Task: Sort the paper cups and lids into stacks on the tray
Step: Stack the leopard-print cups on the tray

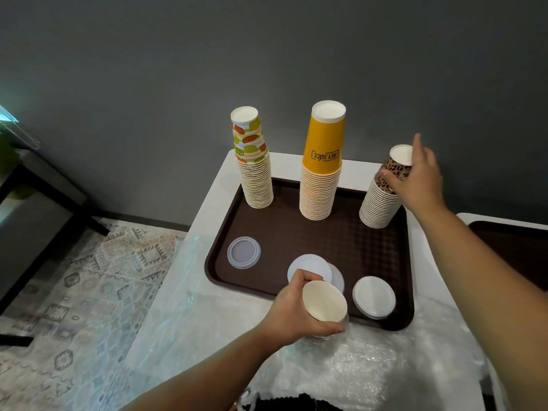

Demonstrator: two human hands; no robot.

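Three upside-down cup stacks stand at the back of the brown tray (296,232): a fruit-print stack (255,161) on the left, a yellow stack (321,164) in the middle and a leopard-print stack (384,191) on the right. My right hand (418,179) grips the top leopard-print cup on that stack. My left hand (296,310) holds a paper cup (324,302) tilted with its white inside facing me, at the tray's front edge. On the tray lie a clear lid (243,252), white lids (311,266) partly behind my left hand, and a white lid pile (374,297).
The tray sits on a white table (213,203) against a grey wall. Clear plastic wrapping (355,366) covers the table's near part. A second brown tray (510,250) lies at the right edge. A patterned rug (89,292) and dark furniture are down on the left.
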